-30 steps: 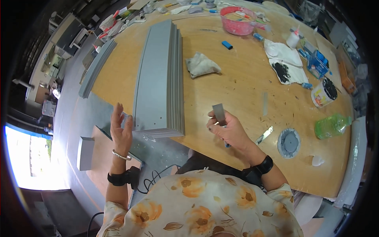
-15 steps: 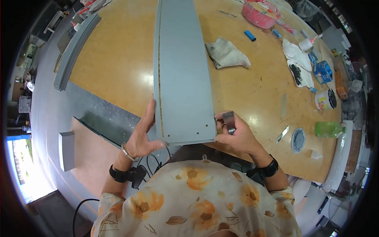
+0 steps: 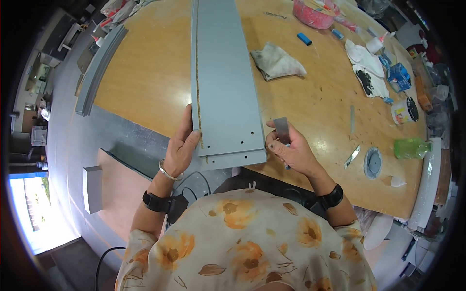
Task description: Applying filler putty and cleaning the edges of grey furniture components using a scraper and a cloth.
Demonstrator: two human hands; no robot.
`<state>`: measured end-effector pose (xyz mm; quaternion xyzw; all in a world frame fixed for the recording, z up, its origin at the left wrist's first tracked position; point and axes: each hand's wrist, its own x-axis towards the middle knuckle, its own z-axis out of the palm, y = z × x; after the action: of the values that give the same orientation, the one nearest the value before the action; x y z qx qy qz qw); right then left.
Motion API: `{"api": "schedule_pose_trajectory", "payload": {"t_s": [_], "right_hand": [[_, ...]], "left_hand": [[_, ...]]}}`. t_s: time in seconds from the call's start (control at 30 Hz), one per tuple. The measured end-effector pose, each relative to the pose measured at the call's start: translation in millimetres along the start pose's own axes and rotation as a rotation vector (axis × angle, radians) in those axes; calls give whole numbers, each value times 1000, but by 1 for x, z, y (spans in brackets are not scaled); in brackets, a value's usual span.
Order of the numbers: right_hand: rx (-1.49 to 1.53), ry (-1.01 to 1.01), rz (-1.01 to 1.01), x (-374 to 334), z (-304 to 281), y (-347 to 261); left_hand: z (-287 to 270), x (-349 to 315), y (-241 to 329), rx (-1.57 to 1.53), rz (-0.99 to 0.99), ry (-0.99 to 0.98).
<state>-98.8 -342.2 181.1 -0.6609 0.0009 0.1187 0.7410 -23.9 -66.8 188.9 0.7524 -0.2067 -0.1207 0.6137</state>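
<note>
Long grey panels (image 3: 223,72) lie stacked in front of me, with small holes near their close end and a brownish groove along the left side. The end of a lower panel (image 3: 228,159) shows past the top one. At the stack's left edge, my left hand (image 3: 180,153) has its thumb on the top face and its fingers along the side. My right hand (image 3: 298,153) is beside the right edge near the close corner, its fingers closed round a small metal scraper (image 3: 281,128) whose blade points up. Its handle is mostly hidden by the fingers.
A crumpled rag (image 3: 277,61) lies right of the panels. Farther right are a stained white cloth (image 3: 366,77), a tub of dark paste (image 3: 404,110), a green bottle (image 3: 410,148) and a round lid (image 3: 373,163). A pink basin (image 3: 315,13) stands far back; grey strips (image 3: 102,68) lie left.
The top panel has slid away from me, baring the end of the one beneath. My left hand has moved forward, its thumb now on the top face. The scraper stays in my right hand.
</note>
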Motion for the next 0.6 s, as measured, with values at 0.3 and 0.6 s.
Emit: {"api": "schedule_pose_trajectory", "payload": {"t_s": [0.3, 0.6], "right_hand": [[-41, -75, 159, -34, -35, 15], [-23, -116, -45, -21, -9, 24]], "left_hand": [[23, -32, 17, 555, 32, 7], [8, -24, 10, 225, -107, -74]]}}
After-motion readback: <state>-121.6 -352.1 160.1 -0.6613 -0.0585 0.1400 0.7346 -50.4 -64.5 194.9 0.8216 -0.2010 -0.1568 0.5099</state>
